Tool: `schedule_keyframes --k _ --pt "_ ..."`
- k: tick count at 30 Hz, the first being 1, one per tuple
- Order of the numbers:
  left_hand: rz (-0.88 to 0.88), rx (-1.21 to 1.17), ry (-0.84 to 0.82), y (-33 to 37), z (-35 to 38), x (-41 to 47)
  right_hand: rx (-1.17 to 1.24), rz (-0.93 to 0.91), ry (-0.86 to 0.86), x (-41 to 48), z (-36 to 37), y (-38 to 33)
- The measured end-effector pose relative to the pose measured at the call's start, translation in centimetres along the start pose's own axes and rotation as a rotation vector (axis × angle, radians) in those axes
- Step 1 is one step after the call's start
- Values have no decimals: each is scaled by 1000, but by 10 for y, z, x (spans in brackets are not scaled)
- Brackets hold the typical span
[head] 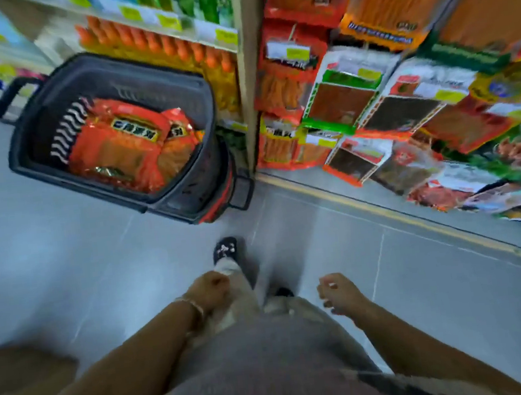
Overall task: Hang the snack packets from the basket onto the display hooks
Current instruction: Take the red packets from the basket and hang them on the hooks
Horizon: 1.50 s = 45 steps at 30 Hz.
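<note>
Loosely curled empty fingers (326, 288), left hand (209, 291), right hand (338, 293), basket (84, 183) beside shelf (249, 86), floor (124, 263) between

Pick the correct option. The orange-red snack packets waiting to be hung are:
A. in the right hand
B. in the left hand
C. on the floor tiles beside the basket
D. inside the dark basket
D: the orange-red snack packets lie inside the dark basket, while the left hand and right hand hang low and hold nothing.
</note>
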State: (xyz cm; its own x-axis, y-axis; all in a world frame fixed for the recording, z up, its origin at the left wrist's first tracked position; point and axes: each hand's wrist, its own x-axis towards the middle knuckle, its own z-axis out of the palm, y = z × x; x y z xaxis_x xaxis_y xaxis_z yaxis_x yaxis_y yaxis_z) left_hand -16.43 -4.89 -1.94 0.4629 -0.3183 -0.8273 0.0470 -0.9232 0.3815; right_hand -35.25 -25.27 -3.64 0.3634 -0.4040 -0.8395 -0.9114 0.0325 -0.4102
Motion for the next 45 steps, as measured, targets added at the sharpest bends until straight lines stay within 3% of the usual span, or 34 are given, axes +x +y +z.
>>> schedule_keyframes --k 4,10,14,18,22,30,36,45 --pt "-93 -121 80 -40 -30 6 -230 -38 -88 11 30 -25" --pt "-139 -310 76 -74 -102 30 -298 -104 -129 47 62 -147" --pt "-117 -478 104 -81 -179 57 -144 -177 -108 66 99 -252" --pt "-25 -472 146 -82 -251 82 -24 -250 -125 79 135 -336" --pt "-31 -530 186 -86 -301 105 85 -184 -147 109 165 -392" --pt "-114 -697 210 -87 -342 167 261 55 -146 201 211 -443" --pt "-70 -841 248 -87 -364 200 434 294 -68 254 243 -464" --pt "-134 -894 247 -91 -376 214 451 260 41 261 253 -470"
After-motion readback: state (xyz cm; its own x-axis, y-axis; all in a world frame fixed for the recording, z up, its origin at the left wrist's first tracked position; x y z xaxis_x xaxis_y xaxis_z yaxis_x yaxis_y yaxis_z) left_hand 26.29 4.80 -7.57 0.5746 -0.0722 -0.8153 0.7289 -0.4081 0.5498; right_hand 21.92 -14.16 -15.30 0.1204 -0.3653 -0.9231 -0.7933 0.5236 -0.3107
